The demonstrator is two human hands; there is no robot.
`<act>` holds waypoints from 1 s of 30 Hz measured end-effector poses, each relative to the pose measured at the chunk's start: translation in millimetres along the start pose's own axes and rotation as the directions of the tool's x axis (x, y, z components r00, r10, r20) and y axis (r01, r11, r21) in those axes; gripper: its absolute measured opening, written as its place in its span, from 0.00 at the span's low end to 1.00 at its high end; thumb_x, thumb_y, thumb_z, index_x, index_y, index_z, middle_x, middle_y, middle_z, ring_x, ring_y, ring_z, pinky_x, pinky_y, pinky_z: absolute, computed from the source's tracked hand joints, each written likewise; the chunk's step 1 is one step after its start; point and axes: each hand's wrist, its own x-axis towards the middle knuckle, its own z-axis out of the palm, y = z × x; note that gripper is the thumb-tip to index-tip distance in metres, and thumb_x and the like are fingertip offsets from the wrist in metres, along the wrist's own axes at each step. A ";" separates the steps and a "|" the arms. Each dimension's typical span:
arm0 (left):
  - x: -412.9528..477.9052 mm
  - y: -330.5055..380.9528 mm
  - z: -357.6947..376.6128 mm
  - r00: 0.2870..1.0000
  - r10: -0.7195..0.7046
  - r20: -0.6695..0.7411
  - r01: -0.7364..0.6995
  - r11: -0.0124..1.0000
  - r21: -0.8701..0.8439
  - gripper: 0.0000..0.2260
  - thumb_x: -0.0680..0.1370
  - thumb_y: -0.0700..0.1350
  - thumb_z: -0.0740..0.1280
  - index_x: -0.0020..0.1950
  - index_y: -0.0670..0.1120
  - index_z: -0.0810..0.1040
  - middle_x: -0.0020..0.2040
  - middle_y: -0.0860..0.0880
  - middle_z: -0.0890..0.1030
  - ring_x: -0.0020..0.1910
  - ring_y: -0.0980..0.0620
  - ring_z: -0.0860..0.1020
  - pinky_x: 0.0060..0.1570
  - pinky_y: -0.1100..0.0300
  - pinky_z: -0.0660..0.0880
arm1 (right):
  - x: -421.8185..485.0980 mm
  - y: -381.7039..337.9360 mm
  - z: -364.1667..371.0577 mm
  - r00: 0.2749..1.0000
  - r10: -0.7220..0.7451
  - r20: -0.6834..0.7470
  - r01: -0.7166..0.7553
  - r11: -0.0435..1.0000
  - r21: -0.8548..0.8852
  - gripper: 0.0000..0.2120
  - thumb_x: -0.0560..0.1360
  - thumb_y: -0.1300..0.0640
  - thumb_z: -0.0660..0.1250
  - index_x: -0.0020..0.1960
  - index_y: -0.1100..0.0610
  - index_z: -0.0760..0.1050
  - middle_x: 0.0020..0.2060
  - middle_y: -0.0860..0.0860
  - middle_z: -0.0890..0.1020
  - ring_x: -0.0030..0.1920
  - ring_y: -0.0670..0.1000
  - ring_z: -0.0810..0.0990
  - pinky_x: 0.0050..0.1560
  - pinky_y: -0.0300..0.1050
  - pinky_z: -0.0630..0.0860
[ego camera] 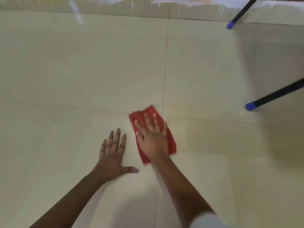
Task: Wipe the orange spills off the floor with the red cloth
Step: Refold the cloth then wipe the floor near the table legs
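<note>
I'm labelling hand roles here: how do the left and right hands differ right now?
The left hand rests bare on the floor; the right hand presses on the red cloth. The left hand looks sharp; the right hand is motion-blurred. The left hand lies nearer the person; the right hand reaches further ahead. Both lie flat, palms down, fingers straight.

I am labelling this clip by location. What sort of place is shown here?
Probably an indoor room, home or office, I cannot tell which. Signs: glossy beige floor tiles, two black furniture legs with blue caps, and a skirting strip at the far edge.
</note>
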 end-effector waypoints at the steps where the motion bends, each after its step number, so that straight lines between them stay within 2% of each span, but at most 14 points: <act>1: -0.3 -0.4 0.1 1.000 0.013 0.000 -0.013 1.000 -0.015 0.56 0.56 0.82 0.47 0.72 0.51 0.30 0.71 0.50 0.25 0.69 0.51 0.26 0.69 0.48 0.33 | -18.3 3.5 5.1 1.000 -0.021 -0.021 0.020 1.000 -0.012 0.22 0.79 0.45 0.47 0.72 0.40 0.60 0.75 0.49 0.57 0.75 0.56 0.51 0.71 0.62 0.42; 3: -0.2 -0.7 0.6 1.000 0.026 -0.006 -0.026 1.000 -0.016 0.53 0.57 0.82 0.48 0.69 0.56 0.26 0.69 0.54 0.23 0.69 0.51 0.26 0.68 0.50 0.32 | -29.1 31.8 0.3 0.989 0.088 -0.121 -0.091 0.996 -0.017 0.22 0.77 0.47 0.48 0.69 0.42 0.67 0.72 0.50 0.66 0.73 0.57 0.61 0.68 0.66 0.53; 4: 0.9 -1.1 1.3 1.000 0.025 -0.011 -0.026 1.000 -0.015 0.53 0.57 0.82 0.48 0.68 0.57 0.26 0.69 0.55 0.23 0.69 0.51 0.26 0.68 0.51 0.31 | -20.2 48.6 -4.5 0.974 0.171 -0.151 -0.177 0.984 -0.032 0.23 0.76 0.47 0.48 0.69 0.42 0.67 0.72 0.51 0.66 0.73 0.57 0.60 0.68 0.66 0.55; 6: 1.4 -0.1 1.1 1.000 0.019 -0.004 -0.019 1.000 -0.003 0.52 0.57 0.82 0.47 0.68 0.56 0.25 0.68 0.55 0.22 0.69 0.51 0.26 0.67 0.51 0.31 | 13.9 63.0 -18.6 0.950 0.305 -0.070 -0.306 0.952 -0.007 0.22 0.79 0.45 0.46 0.73 0.40 0.59 0.76 0.49 0.55 0.76 0.56 0.48 0.71 0.65 0.46; 7: 1.1 0.1 1.1 1.000 0.021 0.003 -0.021 1.000 0.003 0.53 0.57 0.82 0.47 0.68 0.56 0.25 0.68 0.55 0.21 0.69 0.51 0.25 0.67 0.50 0.31 | 28.1 55.2 -20.7 0.952 0.307 -0.015 -0.307 0.952 0.007 0.22 0.80 0.45 0.46 0.74 0.39 0.55 0.77 0.48 0.50 0.76 0.55 0.43 0.71 0.64 0.42; 9: 0.2 1.3 -1.6 1.000 0.010 0.018 -0.011 1.000 0.012 0.54 0.57 0.82 0.47 0.68 0.54 0.24 0.67 0.53 0.20 0.67 0.51 0.23 0.67 0.50 0.30 | 29.5 23.8 -14.7 0.988 0.154 0.009 -0.154 0.988 0.018 0.22 0.80 0.44 0.46 0.74 0.39 0.55 0.77 0.49 0.49 0.76 0.55 0.42 0.71 0.64 0.41; 11: -1.2 2.1 -5.1 1.000 -0.006 0.030 0.006 1.000 0.017 0.55 0.57 0.81 0.47 0.68 0.51 0.24 0.68 0.50 0.20 0.66 0.51 0.22 0.67 0.51 0.30 | 4.7 0.4 -1.3 0.999 -0.048 0.025 0.048 0.999 0.002 0.25 0.77 0.43 0.42 0.72 0.39 0.59 0.76 0.49 0.54 0.76 0.55 0.45 0.71 0.62 0.40; 12: -0.9 2.6 -6.0 0.999 -0.004 0.035 0.004 1.000 0.011 0.56 0.57 0.81 0.48 0.68 0.49 0.24 0.68 0.49 0.21 0.66 0.51 0.22 0.67 0.51 0.29 | -6.7 -0.5 2.6 0.996 -0.090 0.008 0.090 0.996 -0.005 0.26 0.76 0.42 0.40 0.72 0.39 0.60 0.76 0.48 0.56 0.76 0.55 0.47 0.71 0.61 0.40; 17: -0.1 2.3 -7.8 0.999 0.031 0.038 -0.030 0.999 -0.029 0.57 0.57 0.81 0.48 0.71 0.48 0.30 0.70 0.49 0.24 0.67 0.51 0.23 0.67 0.51 0.30 | 14.9 13.6 -5.1 0.995 0.098 -0.008 -0.098 0.993 -0.059 0.22 0.80 0.41 0.45 0.74 0.37 0.50 0.77 0.48 0.47 0.76 0.55 0.41 0.71 0.62 0.40; 20: -4.5 -7.3 -10.9 0.998 0.060 -0.015 -0.061 0.996 -0.058 0.57 0.57 0.81 0.47 0.74 0.46 0.37 0.74 0.48 0.33 0.72 0.51 0.31 0.71 0.51 0.38 | 36.1 4.4 -4.3 0.994 0.109 0.015 -0.108 0.991 -0.074 0.23 0.80 0.40 0.44 0.74 0.37 0.47 0.77 0.49 0.44 0.75 0.57 0.38 0.71 0.64 0.39; 22: -15.1 -24.4 -12.3 0.997 -0.008 -0.083 -0.001 0.994 -0.108 0.58 0.58 0.81 0.49 0.75 0.43 0.41 0.75 0.48 0.37 0.73 0.53 0.37 0.72 0.54 0.44 | 51.6 -7.6 -5.8 0.993 0.097 0.070 -0.094 0.994 -0.053 0.23 0.80 0.40 0.43 0.74 0.37 0.46 0.77 0.49 0.43 0.75 0.56 0.37 0.70 0.64 0.38; 24: -32.5 -45.8 -10.4 0.981 -0.137 -0.140 0.116 0.982 -0.150 0.60 0.57 0.81 0.50 0.75 0.42 0.41 0.74 0.49 0.36 0.73 0.52 0.37 0.72 0.55 0.43 | 60.7 -29.3 -3.7 0.994 0.051 0.101 -0.048 0.998 -0.038 0.23 0.80 0.41 0.43 0.74 0.38 0.46 0.77 0.49 0.42 0.75 0.56 0.37 0.69 0.64 0.36; 26: -49.1 -65.8 -6.9 0.965 -0.214 -0.150 0.192 0.970 -0.147 0.61 0.56 0.82 0.48 0.74 0.41 0.41 0.74 0.48 0.37 0.73 0.52 0.36 0.71 0.56 0.41 | 60.9 -58.3 5.5 0.993 -0.056 0.104 0.060 0.998 -0.035 0.23 0.80 0.41 0.42 0.75 0.38 0.47 0.77 0.49 0.43 0.75 0.57 0.38 0.69 0.64 0.35; 30: -82.6 -76.0 4.0 0.968 -0.212 -0.138 0.183 0.964 -0.195 0.58 0.58 0.80 0.52 0.75 0.44 0.39 0.75 0.50 0.38 0.73 0.55 0.36 0.72 0.55 0.42 | 0.1 -110.5 33.0 0.942 -0.314 0.119 0.316 0.949 -0.001 0.22 0.80 0.42 0.47 0.74 0.40 0.56 0.77 0.50 0.52 0.76 0.56 0.45 0.70 0.64 0.38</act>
